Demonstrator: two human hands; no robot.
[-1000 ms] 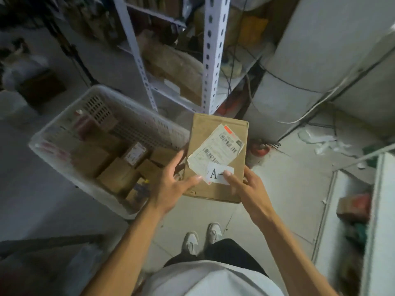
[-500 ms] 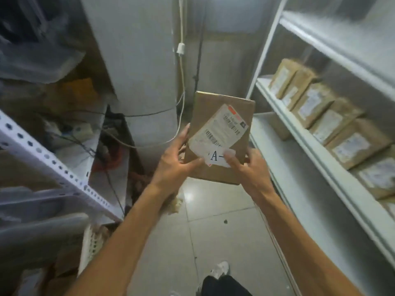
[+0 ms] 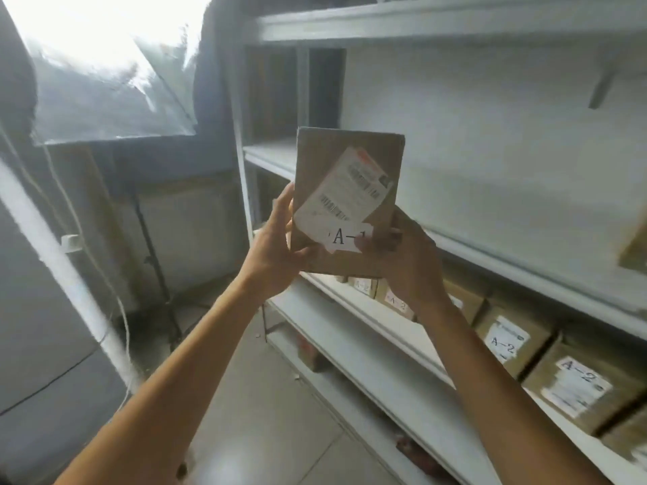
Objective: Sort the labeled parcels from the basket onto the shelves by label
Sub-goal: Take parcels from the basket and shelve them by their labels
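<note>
Head view: your left hand [image 3: 276, 253] and right hand [image 3: 409, 264] grip parcel [image 3: 345, 197]; lower shelf [image 3: 395, 348] holds A-2 boxes [image 3: 574, 386].

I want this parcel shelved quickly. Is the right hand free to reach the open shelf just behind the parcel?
Probably yes. The right hand and left hand hold the parcel right in front of the bare shelf; nothing visible stands between them.
</note>
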